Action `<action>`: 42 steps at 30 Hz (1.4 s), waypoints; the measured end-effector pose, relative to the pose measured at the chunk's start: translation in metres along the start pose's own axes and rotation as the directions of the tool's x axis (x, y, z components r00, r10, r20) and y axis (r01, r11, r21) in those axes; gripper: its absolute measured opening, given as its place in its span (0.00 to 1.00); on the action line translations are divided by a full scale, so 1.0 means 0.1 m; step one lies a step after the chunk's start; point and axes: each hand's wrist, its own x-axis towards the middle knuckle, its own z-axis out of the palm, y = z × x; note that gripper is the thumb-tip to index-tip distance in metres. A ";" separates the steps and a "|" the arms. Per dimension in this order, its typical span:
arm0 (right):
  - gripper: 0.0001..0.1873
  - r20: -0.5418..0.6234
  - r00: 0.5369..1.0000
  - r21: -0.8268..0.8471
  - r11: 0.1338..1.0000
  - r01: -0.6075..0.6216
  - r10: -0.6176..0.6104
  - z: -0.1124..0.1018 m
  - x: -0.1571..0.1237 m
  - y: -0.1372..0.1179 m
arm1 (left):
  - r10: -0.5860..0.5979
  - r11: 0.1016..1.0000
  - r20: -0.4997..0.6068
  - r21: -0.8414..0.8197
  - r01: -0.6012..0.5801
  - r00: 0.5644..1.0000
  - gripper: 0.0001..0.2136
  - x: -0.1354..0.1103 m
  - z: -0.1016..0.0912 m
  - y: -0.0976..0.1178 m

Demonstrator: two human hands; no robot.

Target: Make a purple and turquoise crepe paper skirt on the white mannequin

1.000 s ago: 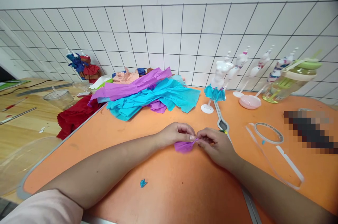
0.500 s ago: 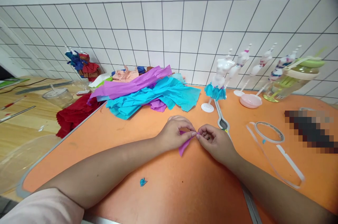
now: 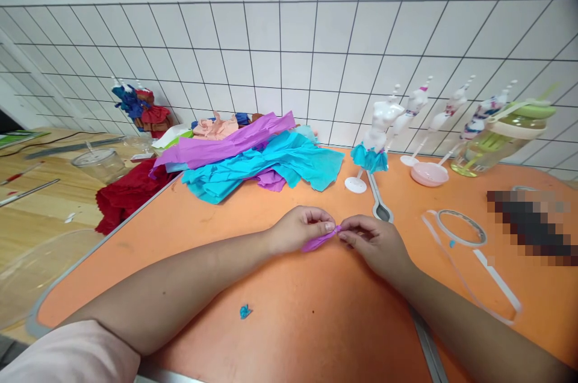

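Observation:
Between my hands, just above the orange tabletop, is a small piece of purple crepe paper, narrow and gathered toward its right end. My left hand pinches it between thumb and fingers. At the gathered end, the fingertips of my right hand are closed on the same paper. Beyond the right hand stands a small white dress form wearing a turquoise ruffled paper skirt. A crumpled turquoise paper scrap lies nearer me.
Purple paper and turquoise paper are heaped at the back. To the right are more small dress forms, a pink dish, a bottle, a tape roll and a blurred dark object. Red cloth-like material lies left.
The purple paper has turned from hanging down to a flatter, narrower shape, with its gathered end now showing between my fingertips. Both hands have shifted only slightly.

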 end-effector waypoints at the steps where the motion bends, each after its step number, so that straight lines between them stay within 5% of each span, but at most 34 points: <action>1: 0.10 -0.009 1.000 -0.005 1.000 0.015 -0.015 0.00 0.00 0.01 | -0.025 0.999 0.037 -0.033 0.026 0.999 0.20 0.00 0.00 -0.01; 5: 0.09 -0.003 0.990 -0.007 0.990 0.141 -0.141 -0.01 -0.03 0.02 | -0.065 0.997 0.086 -0.031 0.068 0.994 0.20 -0.02 -0.03 -0.01; 9: 0.05 0.032 0.956 -0.099 0.951 0.293 -0.292 -0.03 -0.03 0.00 | 0.084 0.970 0.003 0.230 -0.082 0.996 0.16 -0.03 -0.03 0.02; 15: 0.07 0.063 0.965 -0.189 0.947 0.260 -0.253 -0.04 0.00 0.00 | 0.199 0.874 -0.128 0.471 -0.117 0.972 0.10 -0.05 0.03 0.02; 19: 0.07 -0.013 0.981 -0.188 0.964 0.185 -0.191 -0.06 0.01 0.02 | 0.267 0.862 -0.216 0.490 -0.132 0.939 0.17 -0.03 0.02 0.01; 26: 0.08 -0.054 0.988 -0.130 0.982 0.134 -0.142 -0.03 0.00 0.04 | 0.412 0.737 -0.039 0.602 -0.308 0.910 0.09 -0.04 0.00 0.04; 37: 0.11 0.089 0.970 -0.127 0.963 0.236 -0.226 -0.08 0.01 0.05 | 0.268 0.884 -0.031 0.405 -0.233 0.963 0.09 -0.03 -0.03 0.01; 42: 0.13 0.030 0.996 -0.017 0.996 0.082 -0.082 -0.05 0.00 0.03 | 0.229 0.904 -0.092 0.389 -0.177 0.969 0.10 -0.01 -0.04 -0.01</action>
